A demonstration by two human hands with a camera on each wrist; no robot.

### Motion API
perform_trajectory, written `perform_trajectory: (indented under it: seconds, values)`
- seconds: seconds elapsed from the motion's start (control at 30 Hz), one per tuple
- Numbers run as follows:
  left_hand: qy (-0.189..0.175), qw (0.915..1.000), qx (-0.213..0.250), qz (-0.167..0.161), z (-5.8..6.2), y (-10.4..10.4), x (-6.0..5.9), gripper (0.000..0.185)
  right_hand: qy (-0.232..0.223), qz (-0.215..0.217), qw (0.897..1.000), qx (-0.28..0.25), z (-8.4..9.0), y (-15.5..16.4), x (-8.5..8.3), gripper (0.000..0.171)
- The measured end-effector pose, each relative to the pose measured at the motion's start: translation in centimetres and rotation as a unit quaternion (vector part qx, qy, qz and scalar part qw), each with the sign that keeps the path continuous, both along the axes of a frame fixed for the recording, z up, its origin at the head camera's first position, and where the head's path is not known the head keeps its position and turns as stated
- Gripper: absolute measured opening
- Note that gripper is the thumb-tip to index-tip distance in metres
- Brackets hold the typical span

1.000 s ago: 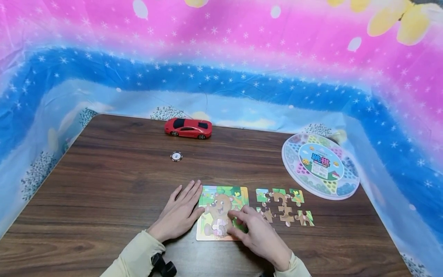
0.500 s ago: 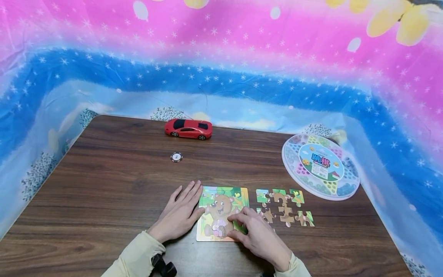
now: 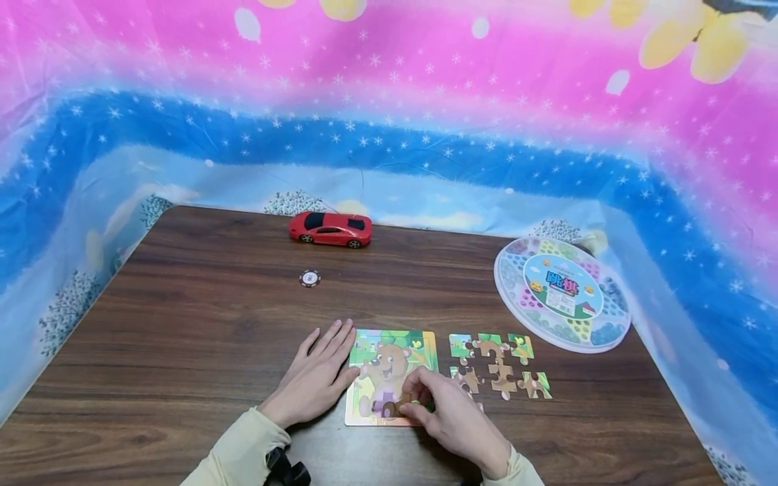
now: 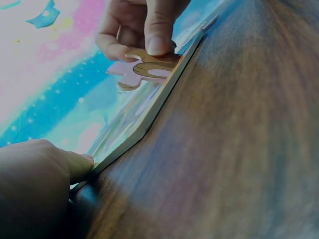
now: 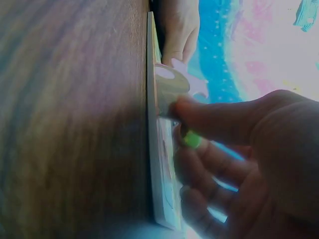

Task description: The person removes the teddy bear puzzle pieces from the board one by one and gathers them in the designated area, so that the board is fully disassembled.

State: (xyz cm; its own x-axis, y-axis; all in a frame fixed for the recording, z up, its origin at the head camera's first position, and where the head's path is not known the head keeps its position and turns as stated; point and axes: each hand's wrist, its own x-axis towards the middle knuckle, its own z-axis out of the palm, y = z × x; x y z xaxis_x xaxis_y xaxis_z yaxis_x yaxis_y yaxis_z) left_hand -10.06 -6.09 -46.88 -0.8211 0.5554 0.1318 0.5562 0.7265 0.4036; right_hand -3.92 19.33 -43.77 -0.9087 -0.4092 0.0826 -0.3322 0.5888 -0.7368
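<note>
A bear jigsaw board [image 3: 389, 358] lies on the brown table [image 3: 200, 324] near its front edge. My left hand [image 3: 316, 374] lies flat with straight fingers beside the board's left side, thumb against its edge [image 4: 79, 167]. My right hand [image 3: 440, 408] pinches a puzzle piece [image 3: 398, 407] at the board's lower middle; the piece [image 4: 144, 69] is tilted up off the board [image 4: 149, 107], thumb on top. In the right wrist view the piece [image 5: 174, 87] sticks out from the board [image 5: 158, 164] between my fingertips.
Several loose puzzle pieces [image 3: 498, 368] lie right of the board. A round game box [image 3: 562, 293] sits at the right edge. A red toy car [image 3: 331, 229] and a small round chip [image 3: 310, 277] are farther back. Colourful sheeting [image 3: 389, 101] surrounds the table.
My right fingers have curled in and lifted a piece off the lower part of the board. The left hand has stayed put.
</note>
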Motion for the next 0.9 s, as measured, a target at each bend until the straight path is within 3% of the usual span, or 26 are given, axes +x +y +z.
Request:
perform_trajectory:
  seconds: [0.23,0.43,0.9]
  values:
    - [0.013,0.9999,-0.001,0.0,0.1,0.0,0.1,0.065,0.033,-0.011,0.999,-0.039,0.6,1.3,-0.2,0.014]
    - [0.016,0.9999,0.0,0.0,0.0,0.0,0.1,0.065,0.038,-0.083,0.995,-0.041,1.5,4.3,-0.2,0.011]
    - [0.012,0.9999,-0.002,0.003,-0.1,0.0,0.0,0.065,-0.05,-0.14,0.989,-0.017,2.3,10.6,-0.1,0.009]
